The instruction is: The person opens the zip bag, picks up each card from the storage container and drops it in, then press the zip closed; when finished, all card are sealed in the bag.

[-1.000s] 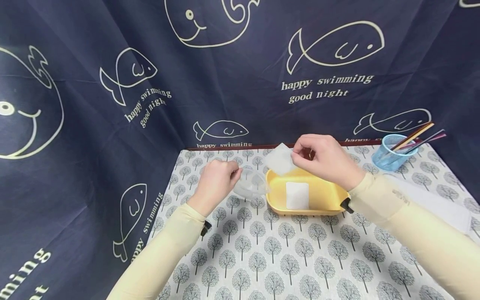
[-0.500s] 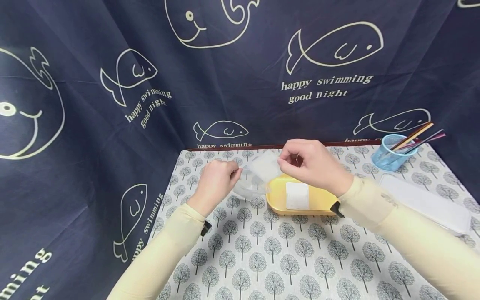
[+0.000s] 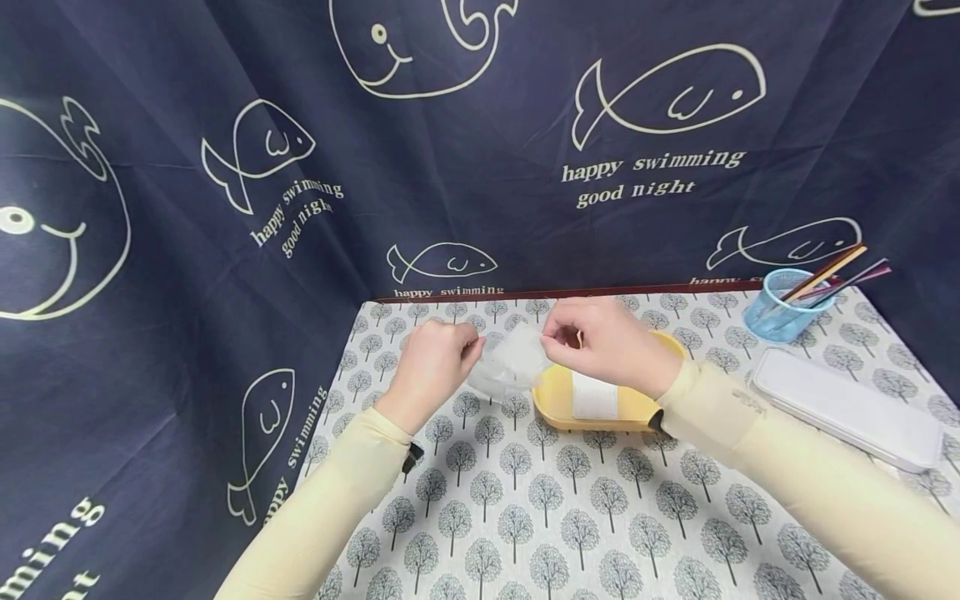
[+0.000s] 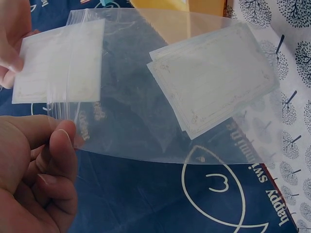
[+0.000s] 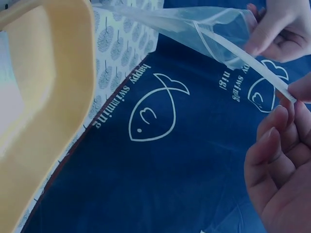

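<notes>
My left hand (image 3: 429, 368) pinches the mouth edge of a clear zip bag (image 4: 131, 121). Inside the bag lie several overlapping pale cards (image 4: 214, 80) with faint printed borders. Another such card (image 4: 80, 60), white and rectangular, is pinched by its outer end in my right hand (image 3: 611, 343); its other end reaches past the zip strip into the bag. Seen edge-on in the right wrist view, that card (image 5: 252, 63) slopes into the bag's parted mouth. Below and beside my right hand stands a yellow tray (image 3: 555, 408) with a white card (image 3: 595, 397) in it.
A long white case (image 3: 847, 408) lies on the tree-print cloth (image 3: 517, 525) to the right. Behind it a blue mesh cup (image 3: 780, 308) holds several thin sticks (image 3: 828, 272). A dark blue curtain (image 3: 480, 175) with fish drawings hangs behind the table.
My right hand has moved left and slightly down, from over the yellow tray to the bag, bringing the card into its mouth. My left hand has kept its place, holding the bag.
</notes>
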`<move>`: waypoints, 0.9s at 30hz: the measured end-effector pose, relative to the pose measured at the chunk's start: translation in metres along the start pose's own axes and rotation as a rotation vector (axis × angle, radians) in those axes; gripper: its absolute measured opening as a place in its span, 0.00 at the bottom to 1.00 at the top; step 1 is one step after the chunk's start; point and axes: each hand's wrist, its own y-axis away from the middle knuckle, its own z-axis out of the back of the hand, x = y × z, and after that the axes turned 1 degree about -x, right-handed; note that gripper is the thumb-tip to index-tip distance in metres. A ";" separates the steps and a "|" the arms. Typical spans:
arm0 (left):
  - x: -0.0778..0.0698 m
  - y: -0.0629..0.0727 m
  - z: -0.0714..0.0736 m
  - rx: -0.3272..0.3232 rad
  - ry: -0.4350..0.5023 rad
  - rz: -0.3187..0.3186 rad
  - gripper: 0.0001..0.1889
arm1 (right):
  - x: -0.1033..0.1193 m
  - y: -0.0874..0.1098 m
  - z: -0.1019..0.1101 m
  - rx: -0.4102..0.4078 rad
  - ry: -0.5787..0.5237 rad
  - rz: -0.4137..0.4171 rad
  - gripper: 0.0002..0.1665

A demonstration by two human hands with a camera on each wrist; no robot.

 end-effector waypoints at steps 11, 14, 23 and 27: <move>-0.001 -0.002 0.000 0.012 -0.012 0.000 0.12 | 0.000 0.000 -0.018 0.143 0.038 -0.082 0.03; -0.001 -0.001 -0.001 0.010 -0.012 -0.006 0.11 | -0.001 -0.001 -0.022 0.164 0.044 -0.084 0.03; -0.002 -0.002 -0.002 0.008 -0.011 -0.012 0.12 | 0.002 -0.009 -0.026 0.269 0.057 -0.080 0.03; -0.003 -0.003 -0.002 0.016 -0.012 -0.016 0.12 | 0.001 -0.013 -0.031 0.314 0.075 -0.065 0.04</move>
